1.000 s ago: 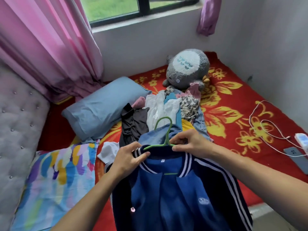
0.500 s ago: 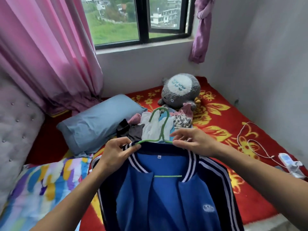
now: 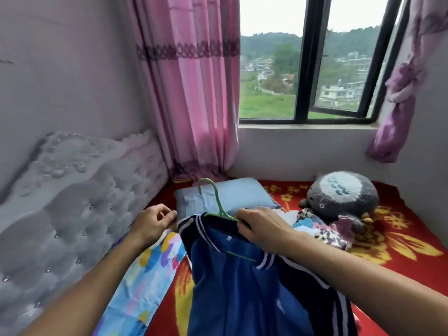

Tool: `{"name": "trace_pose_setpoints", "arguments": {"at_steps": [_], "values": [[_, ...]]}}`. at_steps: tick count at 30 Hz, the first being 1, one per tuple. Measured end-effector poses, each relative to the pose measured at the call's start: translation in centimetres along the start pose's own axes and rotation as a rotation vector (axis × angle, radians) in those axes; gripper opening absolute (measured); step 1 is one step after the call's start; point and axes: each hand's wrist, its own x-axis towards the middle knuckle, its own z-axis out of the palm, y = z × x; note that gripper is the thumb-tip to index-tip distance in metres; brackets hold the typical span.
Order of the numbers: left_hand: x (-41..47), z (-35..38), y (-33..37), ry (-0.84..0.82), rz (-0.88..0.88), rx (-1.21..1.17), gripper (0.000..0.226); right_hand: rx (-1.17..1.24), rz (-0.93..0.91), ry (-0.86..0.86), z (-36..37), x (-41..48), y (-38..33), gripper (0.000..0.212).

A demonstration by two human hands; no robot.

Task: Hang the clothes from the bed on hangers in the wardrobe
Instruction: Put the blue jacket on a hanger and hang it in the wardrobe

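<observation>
Since the frame half a second back, the view has swung up and to the left, and my left hand (image 3: pixel 154 221) has come off the collar. It now sits just beside the collar's striped edge, fingers loosely curled with nothing between them that I can make out.

Nearest to me, the blue jacket (image 3: pixel 237 275) hangs down from the green hanger (image 3: pixel 219 204), lifted partly clear of the red bed cover (image 3: pixel 400 241). My right hand (image 3: pixel 261 226) carries the load, its fingers clamped over the hanger's right shoulder with the collar bunched under them. The hook stands free above, tilted left.

As I judge it, the jacket is seated and the step in hand is carrying it to the wardrobe (which is nowhere in this view, so I'd have to turn to find it). To do that well, I'd shift the grip to the neck of the hook so the hanger levels out, and use the free left hand to check that the far shoulder hasn't slipped off the wire.

Farther back, the rest of the clothes pile (image 3: pixel 320 229) waits on the bed, between the blue pillow (image 3: pixel 232 197) and the grey plush toy (image 3: pixel 339 195). Beyond them are the pink curtain (image 3: pixel 194 93) and the window (image 3: pixel 303 69).
</observation>
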Motion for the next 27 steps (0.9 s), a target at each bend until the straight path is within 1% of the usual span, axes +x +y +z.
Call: {"name": "trace_pose_setpoints", "arguments": {"at_steps": [2, 4, 7, 9, 13, 16, 19, 23, 27], "values": [[-4.3, -0.9, -1.3, 0.031, -0.112, 0.101, 0.020, 0.004, -0.079, -0.027, 0.2, -1.6, -1.3, 0.021], [-9.6, -1.3, -2.4, 0.049, -0.223, 0.149, 0.020, 0.035, -0.163, -0.027, 0.3, -3.6, -2.5, 0.020], [-18.9, -1.7, -3.7, 0.052, -0.379, 0.228, 0.019, 0.156, -0.322, -0.055, 0.4, -6.8, -5.6, 0.019], [-25.6, -2.9, -4.2, 0.055, -0.475, 0.296, 0.018, 0.204, -0.426, -0.076, 0.4, -8.9, -8.9, 0.021], [-39.4, -7.8, -4.1, 0.112, -0.654, 0.347, 0.020, 0.282, -0.641, -0.127, 0.4, -12.8, -17.1, 0.026], [-49.1, -12.3, -3.0, 0.220, -0.818, 0.456, 0.028, 0.337, -0.741, -0.206, 0.7, -15.6, -23.9, 0.029], [-57.6, -16.1, -1.8, 0.278, -0.944, 0.520, 0.024, 0.332, -0.827, -0.250, 0.8, -19.0, -30.4, 0.031], [-67.4, -19.7, -0.8, 0.357, -1.049, 0.571, 0.019, 0.323, -0.942, -0.273, 1.1, -23.3, -38.8, 0.031], [-75.6, -22.8, -0.8, 0.346, -1.121, 0.595, 0.020, 0.330, -1.006, -0.271, 2.0, -27.0, -47.5, 0.030]]}}
